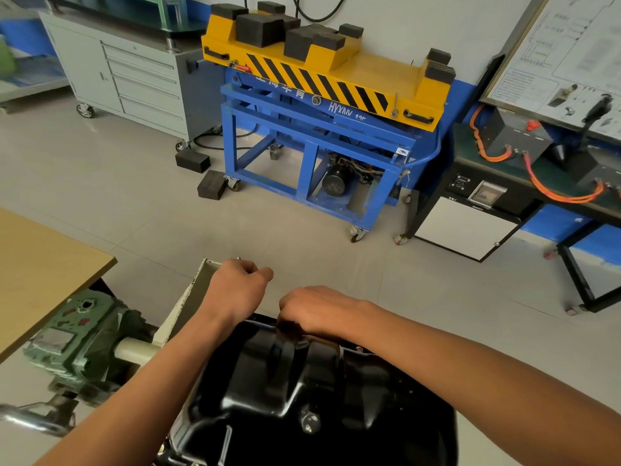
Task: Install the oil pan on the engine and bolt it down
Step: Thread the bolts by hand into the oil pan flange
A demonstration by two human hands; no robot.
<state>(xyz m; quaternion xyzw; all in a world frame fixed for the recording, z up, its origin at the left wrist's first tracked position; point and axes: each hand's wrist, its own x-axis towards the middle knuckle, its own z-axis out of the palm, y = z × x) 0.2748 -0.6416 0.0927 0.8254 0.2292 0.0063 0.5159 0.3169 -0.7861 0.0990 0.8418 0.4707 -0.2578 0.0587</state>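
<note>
The pan lay sump-up under both forearms, drain plug facing the person, long axis seemingly running away from them. The right hand, nearer, curled its fingers over the far rim; their hold was hidden. The left hand was fisted just beyond, contents unclear
</note>
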